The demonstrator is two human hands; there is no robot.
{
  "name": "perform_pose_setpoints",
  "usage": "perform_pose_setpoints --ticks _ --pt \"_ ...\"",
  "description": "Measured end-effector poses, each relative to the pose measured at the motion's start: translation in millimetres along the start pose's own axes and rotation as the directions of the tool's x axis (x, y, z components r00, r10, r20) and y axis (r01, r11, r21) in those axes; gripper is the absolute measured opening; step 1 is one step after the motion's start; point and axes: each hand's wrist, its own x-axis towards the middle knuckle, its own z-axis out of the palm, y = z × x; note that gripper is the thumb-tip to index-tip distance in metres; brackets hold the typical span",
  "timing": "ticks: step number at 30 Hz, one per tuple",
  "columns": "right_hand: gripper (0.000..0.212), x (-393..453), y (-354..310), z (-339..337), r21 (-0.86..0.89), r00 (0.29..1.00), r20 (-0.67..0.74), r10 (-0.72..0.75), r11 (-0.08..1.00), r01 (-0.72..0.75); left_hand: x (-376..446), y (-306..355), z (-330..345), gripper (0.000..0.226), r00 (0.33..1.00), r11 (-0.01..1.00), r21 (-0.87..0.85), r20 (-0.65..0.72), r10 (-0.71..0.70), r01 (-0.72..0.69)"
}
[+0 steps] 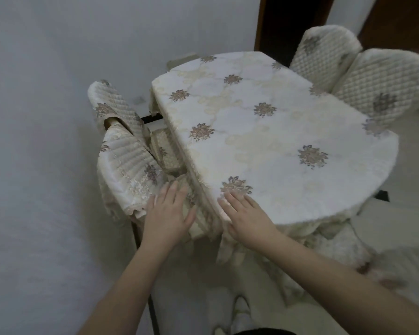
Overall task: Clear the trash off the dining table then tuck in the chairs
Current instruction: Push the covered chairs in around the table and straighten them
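The dining table (276, 122) wears a cream cloth with embroidered flowers, and nothing lies on its top. Two quilted cream chairs stand at its left side: a near chair (128, 165) and a far chair (111, 105), their seats partly under the table. My left hand (167, 213) lies flat, fingers apart, over the near chair's seat beside its backrest. My right hand (246, 216) rests flat with spread fingers on the table's near edge. Neither hand holds anything.
Two more quilted chairs (324, 61) (387, 85) stand close against the table's far right side. Another covered chair seat (336, 245) shows under the near right edge. A white wall runs along the left; a dark doorway (293, 22) is behind the table.
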Motion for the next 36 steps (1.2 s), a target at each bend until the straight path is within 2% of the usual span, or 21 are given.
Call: perform_pose_setpoints --ticks 5,10,15,23,28,31,36 --pt "0.071 -64 16 11 -0.016 0.983 -0.038 0.181 0.983 -0.182 7 51 13 0.067 0.983 0.984 -0.054 0.057 0.175 -0.172" --pt "0.066 -137 38 10 0.038 0.923 -0.049 0.381 0.924 -0.38 -17 122 34 0.07 0.913 0.933 -0.109 0.194 0.358 -0.342" --pt "0.066 -195 59 -5 0.079 0.845 -0.119 0.522 0.853 -0.516 -29 174 32 0.065 0.848 0.862 -0.126 0.157 0.507 -0.492" --pt "0.062 -316 112 -24 0.054 0.715 -0.256 0.65 0.748 -0.661 -54 280 22 0.073 0.757 0.768 -0.179 0.137 0.638 -0.615" --pt "0.064 -414 146 -19 0.097 0.657 -0.238 0.715 0.691 -0.717 -93 369 19 0.067 0.719 0.733 -0.19 0.147 0.679 -0.653" --pt "0.066 -473 163 -17 0.152 0.608 -0.262 0.749 0.655 -0.741 -124 416 17 0.072 0.713 0.732 -0.207 0.17 0.68 -0.649" --pt "0.066 -540 186 -16 0.24 0.567 -0.254 0.784 0.619 -0.748 -158 477 13 0.074 0.693 0.713 -0.174 0.167 0.701 -0.679"
